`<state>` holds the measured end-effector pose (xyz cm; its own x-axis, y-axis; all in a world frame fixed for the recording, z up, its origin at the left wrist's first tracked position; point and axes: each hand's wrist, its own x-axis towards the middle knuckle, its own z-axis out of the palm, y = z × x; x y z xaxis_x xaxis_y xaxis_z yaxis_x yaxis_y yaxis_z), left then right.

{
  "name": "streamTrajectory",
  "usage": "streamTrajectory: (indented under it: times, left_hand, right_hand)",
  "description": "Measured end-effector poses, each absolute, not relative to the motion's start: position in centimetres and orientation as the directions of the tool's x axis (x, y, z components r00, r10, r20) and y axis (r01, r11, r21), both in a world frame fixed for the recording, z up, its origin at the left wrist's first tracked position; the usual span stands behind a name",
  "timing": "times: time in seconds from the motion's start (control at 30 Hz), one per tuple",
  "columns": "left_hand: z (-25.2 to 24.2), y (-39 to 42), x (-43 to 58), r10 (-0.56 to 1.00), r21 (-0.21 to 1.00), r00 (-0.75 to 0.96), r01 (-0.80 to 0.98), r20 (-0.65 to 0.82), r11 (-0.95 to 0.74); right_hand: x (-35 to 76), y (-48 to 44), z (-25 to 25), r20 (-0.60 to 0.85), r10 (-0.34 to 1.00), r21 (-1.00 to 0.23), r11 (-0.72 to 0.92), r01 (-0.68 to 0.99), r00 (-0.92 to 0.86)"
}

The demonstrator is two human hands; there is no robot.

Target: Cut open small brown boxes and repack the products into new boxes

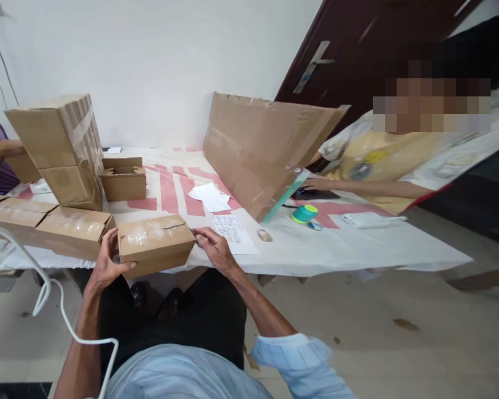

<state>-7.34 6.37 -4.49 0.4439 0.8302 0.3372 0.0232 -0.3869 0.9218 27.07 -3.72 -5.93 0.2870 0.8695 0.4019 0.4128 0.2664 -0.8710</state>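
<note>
A small cardboard box (156,235) with clear tape across its top sits at the table's front edge. My left hand (108,257) is closed around its left end, with the thumb low on the front side and the fingers at the far corner. At the right end, my right hand (216,246) has its fingers pinched together; a sliver of something green shows by the fingertips, too small to name. To the left, a similar taped box (75,230) stands close to my left hand. A sheet printed with small pictures (228,233) lies just beyond my right hand.
Stacked cartons (62,144) and an open box (125,183) stand at the left back. A large cardboard panel (261,149) leans across the table. A tape roll (303,214) lies near a person (370,160) on the right. A white cable (66,316) hangs at lower left.
</note>
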Motion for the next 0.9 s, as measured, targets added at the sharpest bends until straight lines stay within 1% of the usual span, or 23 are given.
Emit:
streamTrajectory:
  times: [0.1, 0.23, 0.4, 0.47, 0.5, 0.57, 0.6, 0.67, 0.73, 0.77, 0.83, 0.9]
  left_hand:
    - [-4.9, 6.2, -7.6, 0.827, 0.924, 0.451, 0.018, 0.334, -0.383]
    - [-5.2, 5.8, -7.8, 0.839, 0.929, 0.441, 0.027, 0.319, -0.368]
    - [-4.5, 5.4, -8.0, 0.839, 0.926, 0.448, 0.058, 0.309, -0.372]
    - [-4.0, 5.3, -8.0, 0.828, 0.92, 0.464, 0.069, 0.313, -0.387]
    - [-3.8, 5.2, -7.9, 0.821, 0.916, 0.475, 0.072, 0.316, -0.394]
    - [-3.5, 5.1, -7.9, 0.813, 0.912, 0.485, 0.072, 0.322, -0.404]
    - [-3.5, 5.1, -7.9, 0.814, 0.912, 0.484, 0.073, 0.322, -0.404]
    - [-3.5, 5.0, -7.9, 0.818, 0.914, 0.479, 0.075, 0.318, -0.4]
    - [-3.5, 5.0, -8.0, 0.815, 0.914, 0.486, 0.076, 0.314, -0.397]
    - [-3.5, 5.0, -8.0, 0.811, 0.914, 0.493, 0.074, 0.314, -0.398]
    - [-3.4, 4.9, -8.1, 0.806, 0.911, 0.499, 0.075, 0.317, -0.405]
    - [-3.3, 4.8, -8.1, 0.806, 0.907, 0.496, 0.083, 0.323, -0.414]
  right_hand:
    - [25.4, -3.5, -4.9, 0.424, 0.866, -0.848, 0.278, 0.451, 0.264]
    - [24.6, -4.4, -4.7, 0.418, 0.866, -0.829, 0.24, 0.504, 0.274]
    - [25.4, -4.9, -5.9, 0.436, 0.853, -0.825, 0.251, 0.507, 0.287]
    - [26.6, -4.2, -6.6, 0.42, 0.859, -0.826, 0.228, 0.516, 0.293]
    - [27.2, -3.6, -7.0, 0.41, 0.862, -0.812, 0.197, 0.549, 0.297]
    - [28.5, -2.4, -7.9, 0.382, 0.876, -0.73, 0.092, 0.677, 0.293]
    - [28.9, -1.8, -8.3, 0.356, 0.893, -0.655, 0.028, 0.755, 0.276]
    - [29.4, -1.0, -9.0, 0.263, 0.937, -0.46, -0.086, 0.884, 0.228]
    - [29.4, -0.4, -9.4, 0.167, 0.967, -0.28, -0.142, 0.949, 0.194]
    - [29.4, -0.3, -9.6, 0.137, 0.973, -0.218, -0.154, 0.964, 0.187]
    - [29.1, -0.1, -9.6, 0.116, 0.974, -0.161, -0.174, 0.971, 0.194]
    - [29.0, 0.0, -9.6, 0.106, 0.972, -0.163, -0.193, 0.968, 0.211]
